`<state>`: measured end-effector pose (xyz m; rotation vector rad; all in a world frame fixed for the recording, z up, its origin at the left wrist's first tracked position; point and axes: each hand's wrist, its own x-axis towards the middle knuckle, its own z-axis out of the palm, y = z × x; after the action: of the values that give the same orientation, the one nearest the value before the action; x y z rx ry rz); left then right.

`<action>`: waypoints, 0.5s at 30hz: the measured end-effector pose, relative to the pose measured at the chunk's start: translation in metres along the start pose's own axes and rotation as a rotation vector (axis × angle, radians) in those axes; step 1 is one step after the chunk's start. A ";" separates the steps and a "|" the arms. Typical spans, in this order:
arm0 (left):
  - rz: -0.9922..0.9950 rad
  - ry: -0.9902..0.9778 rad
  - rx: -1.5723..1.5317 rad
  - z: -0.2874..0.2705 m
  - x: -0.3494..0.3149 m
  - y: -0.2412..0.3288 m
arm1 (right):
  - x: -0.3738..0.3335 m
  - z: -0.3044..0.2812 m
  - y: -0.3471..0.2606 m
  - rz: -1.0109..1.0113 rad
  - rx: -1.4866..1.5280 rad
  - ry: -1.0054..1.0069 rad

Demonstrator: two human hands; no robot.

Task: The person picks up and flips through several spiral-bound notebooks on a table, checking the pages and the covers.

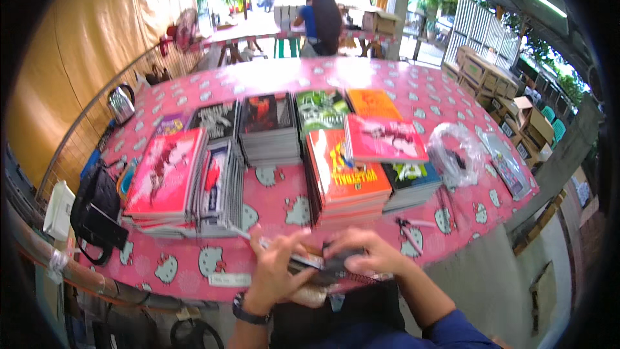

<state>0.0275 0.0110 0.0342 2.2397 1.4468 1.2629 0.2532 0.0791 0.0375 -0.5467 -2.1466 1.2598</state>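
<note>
At the near table edge, both hands work close together over a blurred bundle. My left hand (274, 271), with a dark watch on its wrist, has its fingers curled about the bundle's left side. A thin pale stick-like thing (241, 232) juts out by its fingertips. My right hand (371, 255) closes on a dark, soft-looking thing (332, 266), smeared by motion. Under it shows part of a spiral-bound edge (365, 278). Just beyond stand stacks of spiral notebooks: an orange-covered stack (352, 178), a pink-covered stack (166, 171) and a pink notebook (386, 137) resting across two stacks.
More notebook stacks (268, 130) stand farther back on the pink patterned tablecloth (278, 210). Clear plastic wrap (455, 155) and a flat packet (507, 165) lie right. A black bag (97, 210) and steel kettle (121, 103) sit left. A person (323, 19) sits beyond.
</note>
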 end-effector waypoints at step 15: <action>-0.044 0.010 0.027 -0.003 -0.002 -0.013 | 0.033 -0.010 -0.007 0.140 -0.403 0.044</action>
<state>0.0166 0.0153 0.0278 2.2083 1.5170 1.2507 0.2351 0.1023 0.0571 -0.8944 -2.3703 0.8712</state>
